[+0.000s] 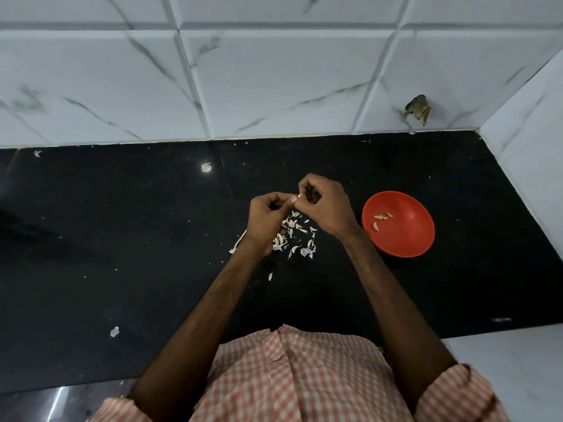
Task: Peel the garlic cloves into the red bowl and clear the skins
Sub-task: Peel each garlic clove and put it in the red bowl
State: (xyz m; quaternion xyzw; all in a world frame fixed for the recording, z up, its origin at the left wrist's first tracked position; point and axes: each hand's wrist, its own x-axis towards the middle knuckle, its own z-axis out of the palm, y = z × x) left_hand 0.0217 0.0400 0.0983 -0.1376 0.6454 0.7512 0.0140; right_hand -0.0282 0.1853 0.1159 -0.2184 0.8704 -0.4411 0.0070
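Note:
Both hands meet above the black counter, fingers curled. My left hand (pixel 264 217) and my right hand (pixel 324 205) pinch one small garlic clove (pixel 296 198) between their fingertips; most of it is hidden. Below the hands lies a pile of papery garlic skins (pixel 297 236), mixed with pale bits that may be unpeeled cloves. The red bowl (pixel 408 239) stands to the right of my right wrist, with three peeled cloves (pixel 380 219) inside.
A white marble-tiled wall (pixel 274 71) runs behind the black counter (pixel 122 239), with a side wall (pixel 530 166) at the right. Stray skin bits lie at the front left (pixel 114 331) and below the pile (pixel 270 276). The counter's front edge is near my shirt.

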